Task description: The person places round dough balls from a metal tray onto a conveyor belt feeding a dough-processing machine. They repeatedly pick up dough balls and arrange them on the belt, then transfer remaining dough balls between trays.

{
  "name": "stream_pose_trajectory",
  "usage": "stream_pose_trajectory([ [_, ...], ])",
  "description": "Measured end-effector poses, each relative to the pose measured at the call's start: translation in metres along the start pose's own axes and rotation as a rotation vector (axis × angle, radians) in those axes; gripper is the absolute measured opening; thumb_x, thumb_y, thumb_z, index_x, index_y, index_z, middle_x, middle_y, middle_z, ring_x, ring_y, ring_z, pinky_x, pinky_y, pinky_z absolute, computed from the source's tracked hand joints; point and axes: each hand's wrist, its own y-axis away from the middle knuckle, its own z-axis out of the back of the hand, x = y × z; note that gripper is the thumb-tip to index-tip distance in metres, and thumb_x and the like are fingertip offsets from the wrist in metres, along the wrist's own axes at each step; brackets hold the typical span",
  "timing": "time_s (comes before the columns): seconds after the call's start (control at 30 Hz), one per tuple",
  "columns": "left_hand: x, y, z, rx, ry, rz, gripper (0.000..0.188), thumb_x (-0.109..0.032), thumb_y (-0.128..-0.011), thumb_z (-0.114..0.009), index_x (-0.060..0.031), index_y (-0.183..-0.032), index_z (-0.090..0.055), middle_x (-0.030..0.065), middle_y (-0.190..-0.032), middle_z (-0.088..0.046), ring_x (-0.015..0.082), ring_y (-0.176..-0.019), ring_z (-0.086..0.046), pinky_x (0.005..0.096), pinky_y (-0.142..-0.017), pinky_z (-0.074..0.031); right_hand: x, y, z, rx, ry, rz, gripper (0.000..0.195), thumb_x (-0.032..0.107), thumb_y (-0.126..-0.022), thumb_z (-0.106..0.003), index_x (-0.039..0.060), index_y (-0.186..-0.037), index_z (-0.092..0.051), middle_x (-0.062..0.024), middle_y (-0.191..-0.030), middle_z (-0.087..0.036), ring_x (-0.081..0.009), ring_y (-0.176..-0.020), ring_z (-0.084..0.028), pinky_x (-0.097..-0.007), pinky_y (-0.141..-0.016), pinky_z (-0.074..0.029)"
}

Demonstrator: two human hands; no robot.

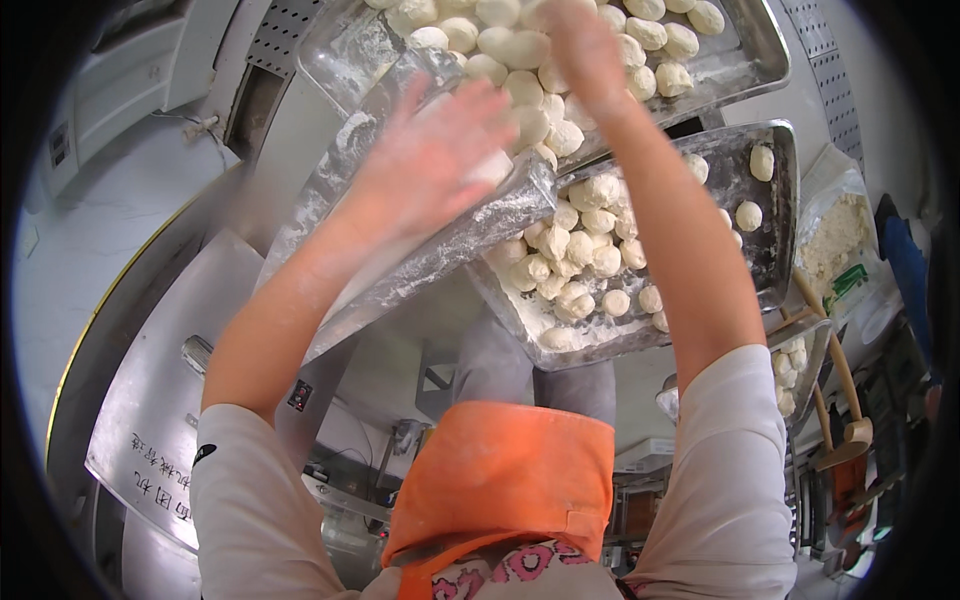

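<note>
My left hand (442, 154), blurred and with fingers spread, hovers over or touches the belt of a flour-dusted metal chute (480, 229). A pale piece of dough (491, 171) partly shows under its fingers near the chute's outlet. My right hand (581, 56) is blurred above the heaped dough balls (499, 45) in the far metal tray (772, 56); whether it grips one is unclear. Smoother, larger balls lie close to the outlet. Below my right forearm, a nearer tray (600, 352) carries smaller, rougher dough balls (577, 247) on flour, and the forearm hides some of them.
A plastic bag of flour or crumbly meal (832, 232) stands right of the nearer tray. Wooden-handled tools (844, 375) and a clear container of dough balls (787, 367) are at the right. On the left is a metal machine housing (150, 420) bearing writing.
</note>
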Motion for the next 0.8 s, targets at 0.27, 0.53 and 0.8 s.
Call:
stream_pose_trajectory([
  [0.27,0.012,-0.006,0.015,-0.072,0.081,0.098,0.046,-0.017,-0.080,-0.062,-0.0161,-0.125,-0.053,0.0074,-0.140,-0.039,0.0269,-0.135,-0.028,0.0571,-0.109,-0.016,0.001,0.027,0.004,0.005,0.307,0.455,0.043,0.033,-0.069,-0.065,0.0127,-0.107,-0.063,-0.0035,-0.126,-0.053,-0.0260,-0.122,-0.043,-0.0426,-0.096,-0.040],
  [0.53,0.012,0.063,0.000,-0.232,0.297,0.122,0.039,-0.013,-0.074,-0.071,-0.0096,-0.111,-0.059,0.0100,-0.117,-0.057,0.0289,-0.110,-0.054,0.0391,-0.096,-0.040,-0.058,0.013,0.038,-0.199,0.211,-0.236,0.050,0.023,-0.077,-0.065,0.0153,-0.125,-0.053,-0.0146,-0.145,-0.031,-0.0312,-0.136,-0.026,-0.0577,-0.110,-0.011],
  [0.8,0.026,-0.112,0.034,-0.522,0.449,0.293,0.062,-0.031,-0.080,-0.067,-0.0012,-0.129,-0.044,0.0198,-0.135,-0.041,0.0331,-0.126,-0.038,0.0410,-0.105,-0.029,-0.043,0.081,0.042,0.039,0.392,0.156,0.053,0.026,-0.083,-0.061,0.0250,-0.132,-0.043,-0.0088,-0.143,-0.034,-0.0261,-0.131,-0.033,-0.0602,-0.103,-0.025],
])
